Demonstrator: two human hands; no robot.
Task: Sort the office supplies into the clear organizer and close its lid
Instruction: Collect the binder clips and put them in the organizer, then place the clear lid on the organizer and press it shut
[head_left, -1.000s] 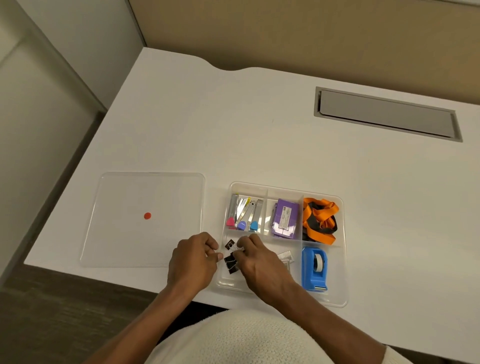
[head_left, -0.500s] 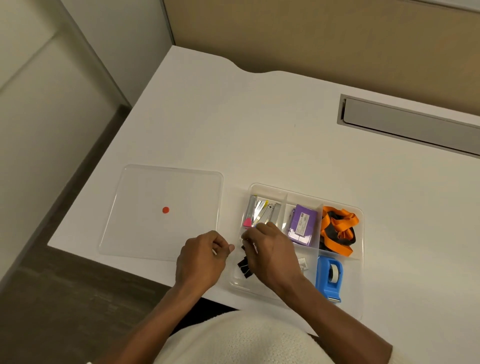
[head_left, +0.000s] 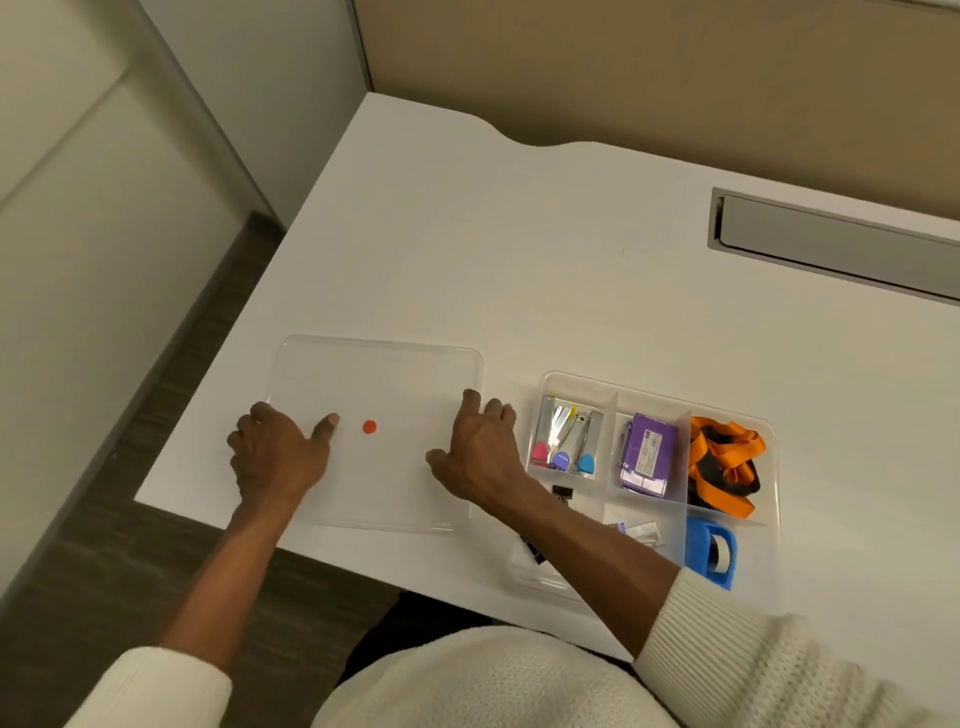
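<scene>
The clear organizer (head_left: 649, 397) sits at the desk's front right. It holds coloured-tipped metal clips (head_left: 566, 441), a purple box (head_left: 649, 454), an orange lanyard (head_left: 724, 457), a blue tape dispenser (head_left: 710, 551), black binder clips (head_left: 562, 492) and small white packets (head_left: 641, 531). Its clear lid (head_left: 379, 374), marked with a red dot (head_left: 369, 426), lies flat on the desk to the left. My left hand (head_left: 275, 457) grips the lid's left edge, thumb on top. My right hand (head_left: 480, 452) grips its right edge. My right forearm hides part of the organizer's front-left compartment.
A grey cable hatch (head_left: 841, 249) is set into the white desk (head_left: 519, 260) at the back right. The desk's front edge runs just below the lid and organizer. A tan partition stands behind the desk, with floor to the left.
Both hands left the organizer's front-left compartment and moved left onto the lid, one at each side edge. The camera view also shifted left.
</scene>
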